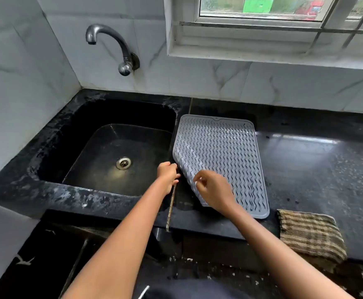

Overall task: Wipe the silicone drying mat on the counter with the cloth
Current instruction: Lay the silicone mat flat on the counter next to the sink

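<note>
While the mat (219, 156) lies on the black counter (318, 173) just to the right of the sink (111, 152), its near left corner is lifted and curled up off the stone, so it is not yet flat enough to wipe. The left hand (168, 172), between the sink and the mat, has its fingers closed on that raised edge; exactly how much of the edge they pinch I cannot tell, since the fold hides the fingertips. The right hand (214, 190) rests over the near part of the mat with fingers loosely spread and slightly bent, holding nothing that I can see. The cloth (310, 236), a brown checked one, sits folded on the counter's front edge, on the far side of the mat from the sink and close to the mat's near right corner, untouched.

I judge the step in hand to be settling the mat before wiping. To do it well, the left hand should lay the curled corner down gently, away from the sink's rim, so the mat does not slide into the basin. The right hand can press flat to stop it creeping, then reach for the cloth. Wiping along the ridges, with one hand pinning the mat, should keep the soft silicone from bunching.
</note>
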